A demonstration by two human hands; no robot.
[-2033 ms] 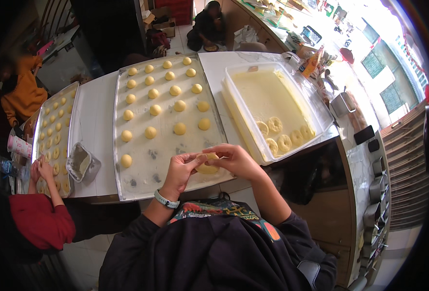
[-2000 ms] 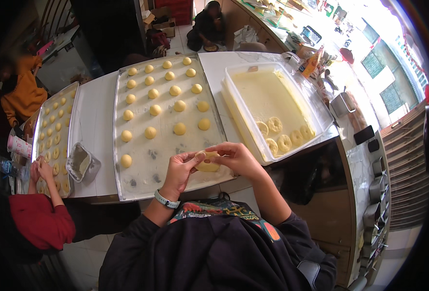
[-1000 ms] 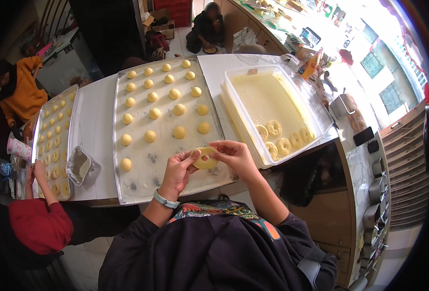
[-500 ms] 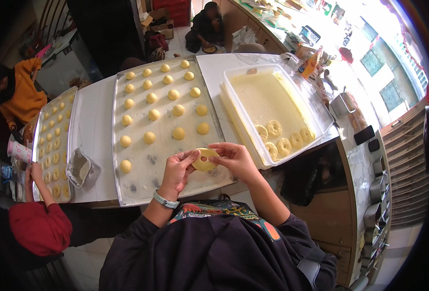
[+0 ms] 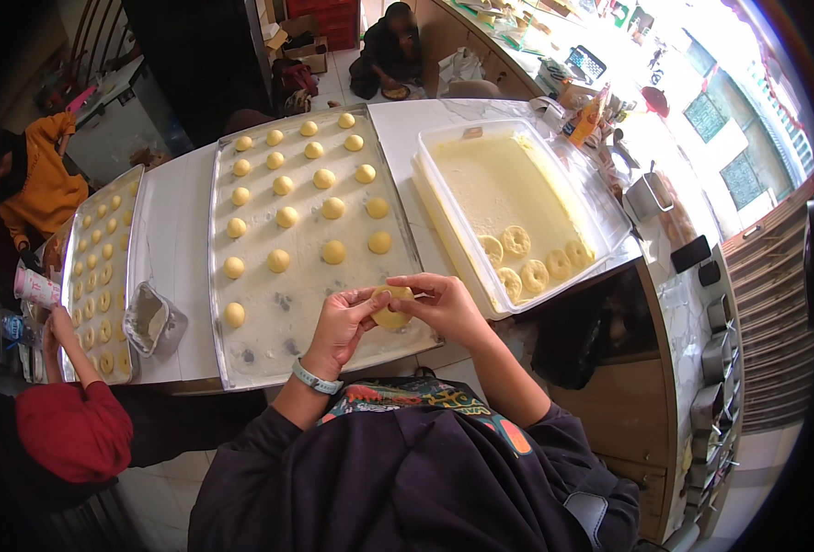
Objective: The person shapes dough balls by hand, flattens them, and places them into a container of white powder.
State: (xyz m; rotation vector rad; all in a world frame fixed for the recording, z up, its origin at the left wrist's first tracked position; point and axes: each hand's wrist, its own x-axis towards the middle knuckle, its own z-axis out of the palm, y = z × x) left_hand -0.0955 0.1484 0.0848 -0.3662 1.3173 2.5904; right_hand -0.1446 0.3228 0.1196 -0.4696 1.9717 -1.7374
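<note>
Left hand [image 5: 337, 324] and right hand [image 5: 444, 308] pinched closed on dough piece [image 5: 389, 319], lower centre; two-sided hold likely supports it evenly.

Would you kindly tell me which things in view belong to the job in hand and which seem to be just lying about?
Apparently part of the job:
dough piece, held by the left hand and right hand
dough balls on the middle tray
dough rings in the plastic tub

Apparently just lying about:
orange packet
black flat object
cardboard box
</note>
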